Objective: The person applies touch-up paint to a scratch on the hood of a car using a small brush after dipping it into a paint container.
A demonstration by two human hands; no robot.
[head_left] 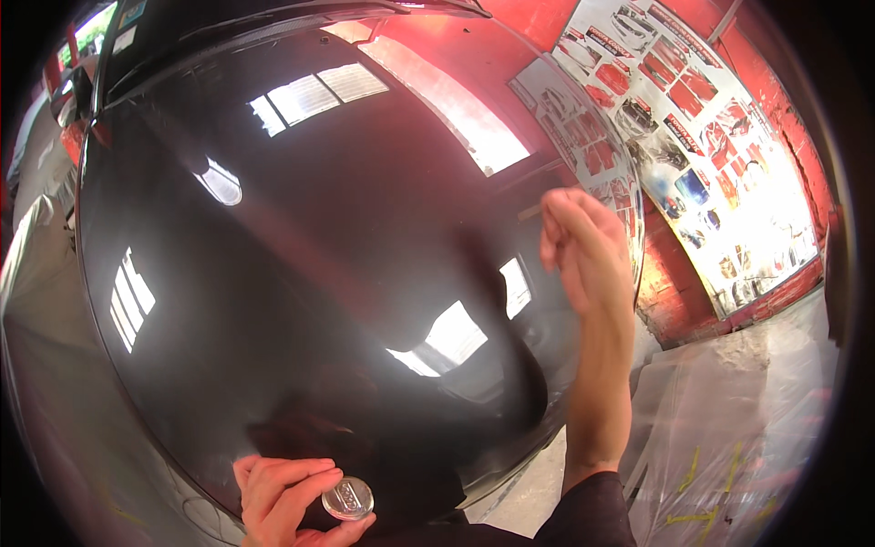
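Note:
My left hand (278, 497) is low at the front edge of a glossy black car hood (301, 273) and grips a small round shiny metal tin (347, 499) between fingers and thumb. My right hand (583, 246) is raised above the right side of the hood, blurred, with fingers loosely curled and nothing visible in it. A dark sleeve (592, 515) covers that forearm near the lower edge. The hood reflects bright windows and red walls.
A red wall carries a large white poster board (711, 137) with car pictures at the right. Clear plastic sheeting (729, 438) with yellow tape marks covers the floor at lower right. More sheeting lies along the left side (36, 301).

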